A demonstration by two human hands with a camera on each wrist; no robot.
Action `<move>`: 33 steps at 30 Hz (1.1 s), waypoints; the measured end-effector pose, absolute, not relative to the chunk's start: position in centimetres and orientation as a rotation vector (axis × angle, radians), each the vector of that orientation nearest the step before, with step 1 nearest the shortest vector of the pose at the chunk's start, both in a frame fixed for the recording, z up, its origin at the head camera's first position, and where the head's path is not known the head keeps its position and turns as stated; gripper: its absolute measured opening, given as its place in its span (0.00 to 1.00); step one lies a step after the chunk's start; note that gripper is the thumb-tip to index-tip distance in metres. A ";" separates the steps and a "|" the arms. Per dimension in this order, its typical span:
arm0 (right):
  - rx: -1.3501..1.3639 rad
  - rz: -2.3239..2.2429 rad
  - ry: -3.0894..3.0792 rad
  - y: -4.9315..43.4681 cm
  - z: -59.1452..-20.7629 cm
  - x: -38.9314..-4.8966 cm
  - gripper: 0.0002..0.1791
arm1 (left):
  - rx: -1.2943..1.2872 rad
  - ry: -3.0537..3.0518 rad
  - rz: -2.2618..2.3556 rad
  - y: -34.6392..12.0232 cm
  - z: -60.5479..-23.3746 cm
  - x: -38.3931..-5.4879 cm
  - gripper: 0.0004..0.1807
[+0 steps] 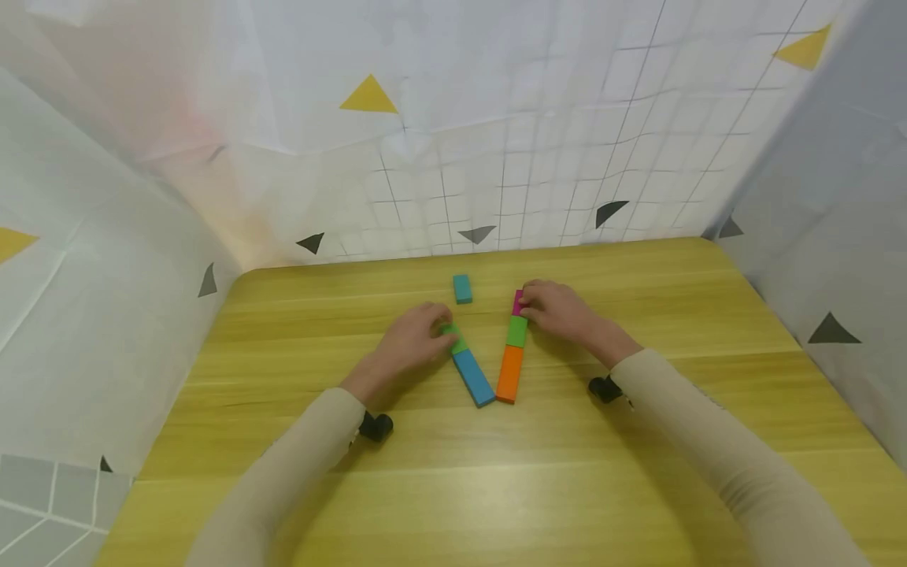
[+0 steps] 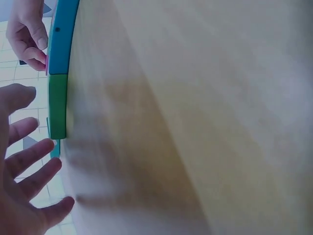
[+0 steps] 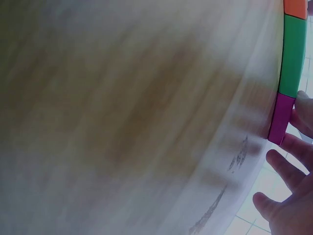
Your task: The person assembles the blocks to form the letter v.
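Note:
On the table two rows of flat blocks meet in a V. The left row has a blue block (image 1: 474, 378) at the near end and a light green block (image 1: 457, 340) beyond it. My left hand (image 2: 24, 166) is beside that green block, fingers spread and a gap showing between thumb and block. The right row runs from an orange block (image 1: 509, 373) through a green block (image 1: 516, 331) to a magenta block (image 3: 281, 118) at the far end. My right hand (image 1: 560, 309) pinches the magenta block between thumb and index finger, its other fingers held apart.
A teal block (image 1: 462, 289) lies alone behind the V, toward the table's back edge. White sheets with grid lines and triangles (image 1: 370, 96) hang along the back and sides of the wooden table (image 1: 496, 480). Each wrist carries a small black camera (image 1: 376, 427).

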State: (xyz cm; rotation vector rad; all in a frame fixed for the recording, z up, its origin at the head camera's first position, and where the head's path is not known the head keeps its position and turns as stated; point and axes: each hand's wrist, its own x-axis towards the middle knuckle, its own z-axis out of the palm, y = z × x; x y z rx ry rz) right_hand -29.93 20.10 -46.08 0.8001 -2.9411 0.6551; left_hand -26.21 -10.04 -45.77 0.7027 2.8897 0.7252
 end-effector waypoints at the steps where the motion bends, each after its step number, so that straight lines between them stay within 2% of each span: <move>1: 0.797 0.659 -2.942 20.1 -46.1 -29.9 0.10 | 0.707 2.894 0.716 -10.0 -45.8 -26.3 0.20; 12: 0.814 0.661 -2.913 19.9 -46.2 -29.8 0.08 | 0.675 2.958 0.675 -9.8 -45.8 -27.5 0.19; 33: 0.811 0.643 -2.921 20.3 -46.5 -30.0 0.08 | 0.629 2.922 0.748 -9.3 -45.5 -30.3 0.22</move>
